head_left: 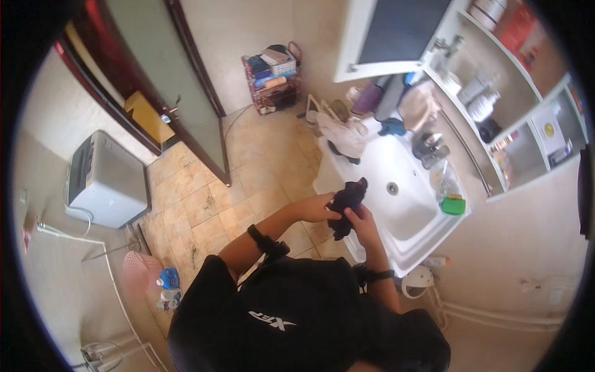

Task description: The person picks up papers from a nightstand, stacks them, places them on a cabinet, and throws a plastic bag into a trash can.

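Note:
A crumpled black cloth (349,197) is bunched up between my two hands, close to the near left edge of the white sink (403,214). My left hand (318,208) grips it from the left, fingers closed on the fabric. On its lower right side my right hand (364,224) holds it, the thumb lying across the front. Part of the cloth droops below my fingers, and its exact kind cannot be made out. Beige cloth (344,133) lies over the sink's far left corner.
An open mirrored cabinet (406,31) with bottles hangs above the sink. A green soap box (453,206) sits on the sink's right rim. At left stand a grey washing machine (108,180), a pink basket (141,273) and an open door (164,74); a small rack (276,87) is behind.

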Action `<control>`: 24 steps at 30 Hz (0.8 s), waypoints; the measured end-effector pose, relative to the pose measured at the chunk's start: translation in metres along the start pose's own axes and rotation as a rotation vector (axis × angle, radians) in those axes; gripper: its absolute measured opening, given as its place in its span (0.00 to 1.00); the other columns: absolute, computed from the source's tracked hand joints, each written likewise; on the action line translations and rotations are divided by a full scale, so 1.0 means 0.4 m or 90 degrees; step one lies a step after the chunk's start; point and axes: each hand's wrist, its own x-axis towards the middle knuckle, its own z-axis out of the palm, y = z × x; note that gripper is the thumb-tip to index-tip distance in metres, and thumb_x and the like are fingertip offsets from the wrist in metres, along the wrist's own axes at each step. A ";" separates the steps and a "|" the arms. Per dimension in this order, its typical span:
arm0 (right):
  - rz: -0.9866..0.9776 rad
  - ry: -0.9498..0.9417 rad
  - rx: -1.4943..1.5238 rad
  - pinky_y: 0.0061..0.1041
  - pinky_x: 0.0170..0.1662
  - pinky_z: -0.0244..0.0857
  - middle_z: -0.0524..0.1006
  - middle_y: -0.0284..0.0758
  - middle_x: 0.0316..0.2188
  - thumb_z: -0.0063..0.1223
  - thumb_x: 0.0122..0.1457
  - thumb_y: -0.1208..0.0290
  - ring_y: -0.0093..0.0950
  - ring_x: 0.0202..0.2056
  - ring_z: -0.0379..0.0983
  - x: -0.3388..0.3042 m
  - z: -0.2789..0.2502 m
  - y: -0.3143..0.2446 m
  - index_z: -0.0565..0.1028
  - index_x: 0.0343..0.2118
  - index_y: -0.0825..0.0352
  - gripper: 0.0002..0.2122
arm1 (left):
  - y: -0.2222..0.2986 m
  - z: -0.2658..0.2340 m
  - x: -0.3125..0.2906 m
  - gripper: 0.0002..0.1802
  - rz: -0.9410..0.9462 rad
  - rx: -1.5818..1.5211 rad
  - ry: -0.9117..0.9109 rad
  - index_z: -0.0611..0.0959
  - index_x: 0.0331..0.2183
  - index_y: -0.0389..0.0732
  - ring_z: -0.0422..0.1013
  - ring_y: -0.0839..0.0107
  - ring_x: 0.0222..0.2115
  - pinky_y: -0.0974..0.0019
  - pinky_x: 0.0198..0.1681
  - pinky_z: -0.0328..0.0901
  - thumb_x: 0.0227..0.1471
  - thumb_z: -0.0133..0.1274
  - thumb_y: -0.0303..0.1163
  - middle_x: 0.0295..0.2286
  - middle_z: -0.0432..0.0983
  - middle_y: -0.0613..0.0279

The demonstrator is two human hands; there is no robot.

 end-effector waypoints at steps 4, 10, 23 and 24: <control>-0.017 0.017 -0.411 0.23 0.36 0.67 0.76 0.38 0.32 0.68 0.43 0.64 0.24 0.32 0.72 0.065 0.158 0.084 0.71 0.38 0.74 0.23 | -0.157 -0.005 -0.217 0.33 0.043 -0.001 0.289 0.70 0.48 0.37 0.73 0.70 0.35 0.69 0.39 0.66 0.44 0.62 0.43 0.35 0.77 0.57; 0.055 -0.115 -0.416 0.21 0.29 0.63 0.71 0.31 0.23 0.63 0.49 0.63 0.20 0.25 0.66 0.188 0.577 0.287 0.70 0.27 0.68 0.15 | -0.298 -0.060 -0.682 0.27 -0.122 -0.108 0.542 0.82 0.28 0.33 0.73 0.70 0.24 0.66 0.28 0.66 0.47 0.56 0.53 0.21 0.77 0.58; -0.162 -0.569 -0.622 0.28 0.27 0.61 0.70 0.42 0.20 0.56 0.54 0.64 0.33 0.22 0.67 0.362 1.224 0.665 0.69 0.28 0.69 0.12 | -0.626 -0.176 -1.218 0.42 -0.578 -0.103 0.819 0.80 0.16 0.30 0.73 0.46 0.24 0.51 0.30 0.66 0.49 0.42 0.65 0.18 0.73 0.40; -0.152 -0.631 -0.657 0.29 0.27 0.62 0.71 0.44 0.21 0.54 0.55 0.62 0.38 0.23 0.68 0.382 1.272 0.678 0.69 0.29 0.68 0.13 | -0.633 -0.190 -1.247 0.45 -0.589 -0.110 0.829 0.80 0.18 0.29 0.73 0.46 0.27 0.51 0.33 0.66 0.49 0.39 0.67 0.20 0.74 0.38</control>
